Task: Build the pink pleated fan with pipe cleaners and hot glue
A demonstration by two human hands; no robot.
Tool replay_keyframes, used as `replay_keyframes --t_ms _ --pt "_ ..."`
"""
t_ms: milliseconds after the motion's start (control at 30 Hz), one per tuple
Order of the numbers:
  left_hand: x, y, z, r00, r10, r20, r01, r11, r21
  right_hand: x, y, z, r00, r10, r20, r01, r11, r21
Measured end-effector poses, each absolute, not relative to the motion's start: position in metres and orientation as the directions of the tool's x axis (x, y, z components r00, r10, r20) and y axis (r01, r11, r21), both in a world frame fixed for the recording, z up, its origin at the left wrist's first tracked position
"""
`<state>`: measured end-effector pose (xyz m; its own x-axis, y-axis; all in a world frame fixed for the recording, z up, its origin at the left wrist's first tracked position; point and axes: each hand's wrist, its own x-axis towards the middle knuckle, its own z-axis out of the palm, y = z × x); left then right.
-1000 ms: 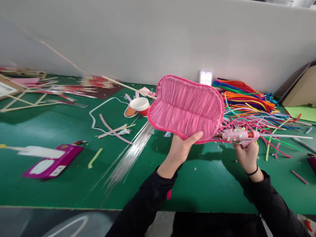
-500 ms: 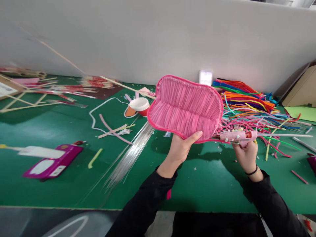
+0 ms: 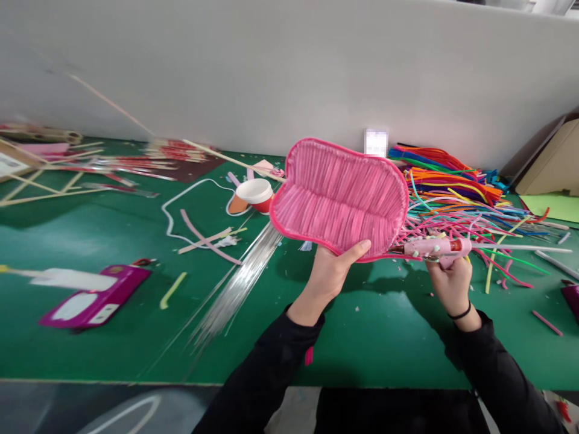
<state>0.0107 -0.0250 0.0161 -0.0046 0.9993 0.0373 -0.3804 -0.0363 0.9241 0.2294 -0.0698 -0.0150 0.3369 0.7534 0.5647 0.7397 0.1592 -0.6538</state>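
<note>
My left hand [image 3: 332, 274] grips the lower edge of a pink pipe-cleaner panel [image 3: 341, 202], thumb on its face and the other fingers hidden behind. The panel is a rounded, waisted shape of side-by-side pink strands with a darker pink rim, held up above the table. My right hand [image 3: 451, 283] is closed around a pink glue gun [image 3: 436, 247], with a pale glue stick [image 3: 520, 247] sticking out of its back. The gun's nozzle is at the panel's lower right edge, where a loose end of the dark pink rim strip [image 3: 404, 257] runs out beneath it.
Colourful pipe cleaners [image 3: 452, 181] are heaped at the back right. Thin metal wires [image 3: 244, 271] lie left of my hands, near a paper cup [image 3: 256, 193] and a white cord [image 3: 165, 211]. A purple device [image 3: 97, 301] sits farther left on the green table [image 3: 362, 355].
Very little differs. The glue gun's nozzle has shifted slightly along the panel's lower right edge; my left hand and the panel stay in place.
</note>
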Motion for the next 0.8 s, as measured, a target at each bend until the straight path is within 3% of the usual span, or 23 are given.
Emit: replay_keyframes --t_ms 300,800 --pt "0.0107 -0.0243 0.0132 -0.006 0.999 0.032 -0.391 -0.032 0.92 0.2315 -0.0675 -0.0151 0.414 0.718 0.559 0.748 0.081 -0.658" --pt "0.0105 -0.0262 0.0147 -0.005 0.999 0.036 -0.384 -0.036 0.923 0.2284 -0.0686 -0.0099 0.409 0.731 0.546 0.724 0.104 -0.682"
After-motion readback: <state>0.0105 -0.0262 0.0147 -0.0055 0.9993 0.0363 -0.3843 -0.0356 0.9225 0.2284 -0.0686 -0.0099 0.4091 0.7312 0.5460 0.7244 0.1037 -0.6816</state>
